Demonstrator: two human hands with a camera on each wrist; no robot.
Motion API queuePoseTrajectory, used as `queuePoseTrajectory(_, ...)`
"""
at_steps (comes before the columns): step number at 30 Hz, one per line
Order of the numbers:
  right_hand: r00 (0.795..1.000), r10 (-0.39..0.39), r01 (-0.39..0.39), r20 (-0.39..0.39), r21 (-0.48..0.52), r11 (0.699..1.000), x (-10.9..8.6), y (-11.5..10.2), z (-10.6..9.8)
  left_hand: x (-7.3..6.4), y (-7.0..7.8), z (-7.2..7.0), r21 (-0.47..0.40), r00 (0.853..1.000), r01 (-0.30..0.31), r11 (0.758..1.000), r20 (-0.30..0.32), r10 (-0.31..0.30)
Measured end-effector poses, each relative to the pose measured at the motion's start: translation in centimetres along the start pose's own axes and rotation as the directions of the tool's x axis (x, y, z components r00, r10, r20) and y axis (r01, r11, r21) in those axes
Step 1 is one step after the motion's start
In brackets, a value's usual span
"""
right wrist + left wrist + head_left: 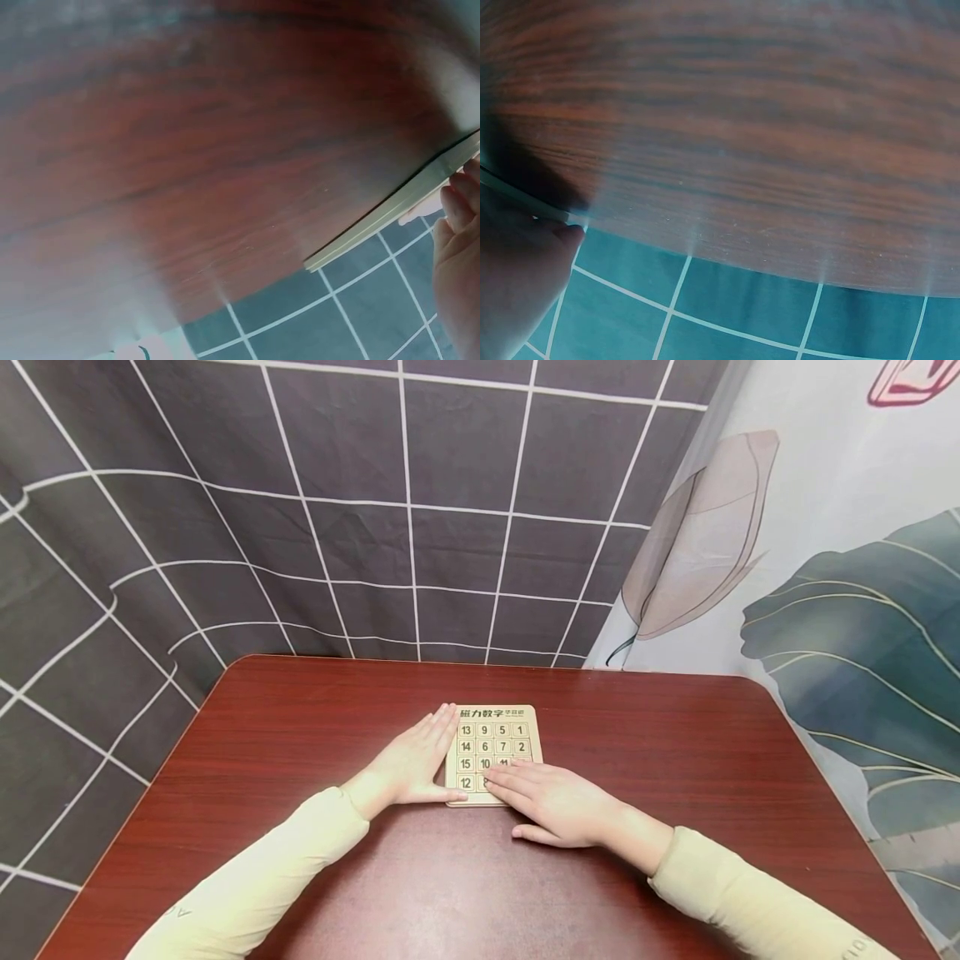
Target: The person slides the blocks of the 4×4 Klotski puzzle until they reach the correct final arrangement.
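A square wooden sliding number puzzle point(487, 713) lies flat on the table, its numbered tiles set in rows under a printed title. My left hand point(416, 756) rests along its left edge, fingers straight and thumb stretched to the bottom left corner. Across the lower right tiles lie the straight fingers of my right hand point(558, 806), hiding some of the numbers; its thumb is off the board, near the table. In the right wrist view, the puzzle's pale side edge point(390, 217) runs beside the right hand's fingers point(461, 199). The left wrist view shows only part of the left hand point(525, 277).
The dark red wooden table point(300, 710) has rounded far corners. Behind it hangs a grey cloth point(465, 552) with a white grid, and at the right a pale curtain point(840, 610) with leaf prints.
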State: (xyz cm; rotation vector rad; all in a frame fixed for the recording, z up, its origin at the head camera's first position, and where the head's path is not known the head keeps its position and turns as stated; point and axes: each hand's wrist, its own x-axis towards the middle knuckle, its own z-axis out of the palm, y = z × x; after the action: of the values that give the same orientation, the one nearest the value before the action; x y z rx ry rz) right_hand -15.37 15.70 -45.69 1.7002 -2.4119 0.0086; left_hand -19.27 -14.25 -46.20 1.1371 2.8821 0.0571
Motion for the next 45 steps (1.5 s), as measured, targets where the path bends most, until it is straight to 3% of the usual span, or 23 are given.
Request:
queuePoseTrajectory(20, 0.996, 0.077, -0.075, -0.047, 0.033, 0.997, -4.9, 0.7, -0.8, -0.1, 0.0, -0.3, 0.003, 1.0, 0.006, 1.0, 0.0, -0.006)
queuePoseTrajectory(34, 0.997, 0.048, -0.046, -0.057, 0.029, 0.999, -3.3, 0.2, 0.0, 0.0, 0.1, 0.0, 0.005, 1.0, 0.007, 1.0, 0.029, -0.007)
queuePoseTrajectory(40, 0.998, 0.054, -0.054, -0.02, 0.025, 0.998, -2.7, 0.1, -0.6, 0.0, 0.1, -0.2, 0.001, 0.999, 0.011, 1.0, 0.035, -0.011)
queuePoseTrajectory(45, 0.996, 0.077, -0.077, -0.035, 0.02, 0.997, -2.9, 0.8, -1.1, 0.1, 0.1, -0.2, 0.001, 0.999, 0.01, 1.0, 0.036, -0.01)
